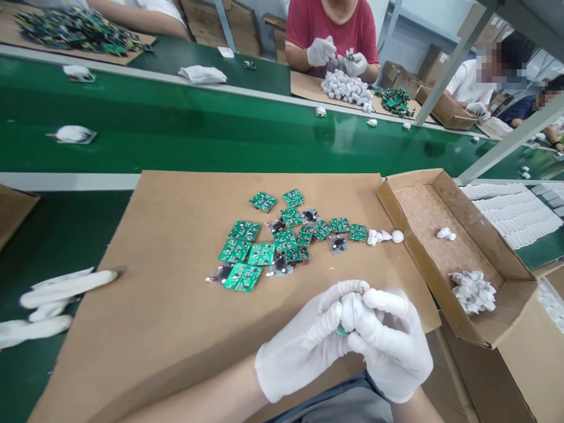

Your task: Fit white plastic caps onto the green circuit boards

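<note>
Both my hands wear white gloves and meet near the front edge of a cardboard sheet (167,294). My left hand (304,343) and my right hand (390,346) press together around a small white plastic part (350,310) with a green circuit board edge showing beneath it. Several small green circuit boards (273,241) lie scattered on the cardboard ahead of my hands. Two loose white parts (385,236) rest just right of the boards.
An open cardboard box (480,329) at the right holds white parts (472,291). A green conveyor belt (176,126) runs across. Opposite, a gloved person in red (330,29) handles white parts (346,88). Spare white gloves (53,294) lie at left.
</note>
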`<action>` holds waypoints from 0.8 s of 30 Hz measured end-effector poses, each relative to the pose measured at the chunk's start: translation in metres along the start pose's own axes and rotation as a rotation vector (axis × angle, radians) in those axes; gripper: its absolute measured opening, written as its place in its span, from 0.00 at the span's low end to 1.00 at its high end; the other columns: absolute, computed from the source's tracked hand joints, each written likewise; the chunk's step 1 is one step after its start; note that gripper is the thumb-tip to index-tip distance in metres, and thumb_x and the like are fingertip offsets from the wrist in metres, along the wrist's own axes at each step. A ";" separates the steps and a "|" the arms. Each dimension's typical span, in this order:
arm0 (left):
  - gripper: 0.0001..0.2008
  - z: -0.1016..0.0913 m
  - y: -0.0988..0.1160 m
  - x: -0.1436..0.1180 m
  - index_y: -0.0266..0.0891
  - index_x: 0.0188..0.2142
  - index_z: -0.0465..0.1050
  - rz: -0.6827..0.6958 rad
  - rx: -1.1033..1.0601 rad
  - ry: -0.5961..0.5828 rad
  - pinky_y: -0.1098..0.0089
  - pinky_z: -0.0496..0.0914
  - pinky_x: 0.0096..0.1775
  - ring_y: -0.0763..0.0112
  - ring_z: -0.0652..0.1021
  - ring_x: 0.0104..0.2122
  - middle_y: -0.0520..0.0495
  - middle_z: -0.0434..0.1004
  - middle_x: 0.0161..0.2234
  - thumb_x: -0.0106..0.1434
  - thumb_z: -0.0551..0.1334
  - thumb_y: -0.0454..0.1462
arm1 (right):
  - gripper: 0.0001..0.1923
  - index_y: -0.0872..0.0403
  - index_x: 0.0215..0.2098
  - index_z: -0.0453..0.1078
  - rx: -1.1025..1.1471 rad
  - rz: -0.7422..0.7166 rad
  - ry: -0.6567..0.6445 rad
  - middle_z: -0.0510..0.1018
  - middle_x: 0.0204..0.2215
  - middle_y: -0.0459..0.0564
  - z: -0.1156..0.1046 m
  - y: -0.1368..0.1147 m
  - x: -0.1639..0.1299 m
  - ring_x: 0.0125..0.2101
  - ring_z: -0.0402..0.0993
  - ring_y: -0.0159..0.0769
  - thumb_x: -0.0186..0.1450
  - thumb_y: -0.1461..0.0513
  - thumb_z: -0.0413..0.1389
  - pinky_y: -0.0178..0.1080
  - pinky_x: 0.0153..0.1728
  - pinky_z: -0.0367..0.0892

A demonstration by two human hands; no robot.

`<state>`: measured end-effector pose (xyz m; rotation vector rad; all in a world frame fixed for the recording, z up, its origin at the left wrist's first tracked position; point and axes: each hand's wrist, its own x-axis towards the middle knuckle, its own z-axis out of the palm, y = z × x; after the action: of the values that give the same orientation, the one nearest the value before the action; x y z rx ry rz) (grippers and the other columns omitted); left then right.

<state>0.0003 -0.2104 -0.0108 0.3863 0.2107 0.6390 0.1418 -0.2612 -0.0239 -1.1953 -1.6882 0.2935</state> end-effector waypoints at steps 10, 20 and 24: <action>0.21 0.005 0.005 0.003 0.38 0.46 0.77 0.012 0.151 0.000 0.70 0.71 0.37 0.70 0.73 0.33 0.49 0.70 0.30 0.60 0.69 0.49 | 0.25 0.41 0.64 0.64 -0.115 -0.097 -0.053 0.66 0.62 0.56 -0.023 -0.011 0.019 0.43 0.79 0.43 0.70 0.53 0.55 0.45 0.40 0.79; 0.19 0.001 0.002 0.004 0.38 0.46 0.77 0.021 0.105 -0.022 0.73 0.72 0.35 0.70 0.76 0.34 0.49 0.74 0.31 0.61 0.69 0.48 | 0.29 0.43 0.69 0.56 -0.083 -0.081 0.046 0.71 0.56 0.59 -0.013 -0.006 0.014 0.39 0.77 0.42 0.72 0.53 0.53 0.44 0.35 0.79; 0.14 0.002 0.005 0.004 0.40 0.46 0.77 -0.023 0.140 0.022 0.72 0.73 0.38 0.67 0.77 0.39 0.47 0.76 0.37 0.63 0.68 0.42 | 0.21 0.38 0.63 0.66 -0.145 -0.147 -0.047 0.77 0.50 0.55 -0.017 -0.009 0.021 0.35 0.78 0.41 0.72 0.56 0.52 0.42 0.30 0.77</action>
<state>0.0016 -0.2052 -0.0074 0.5108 0.2818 0.6081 0.1504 -0.2540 0.0028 -1.1695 -1.8535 0.1103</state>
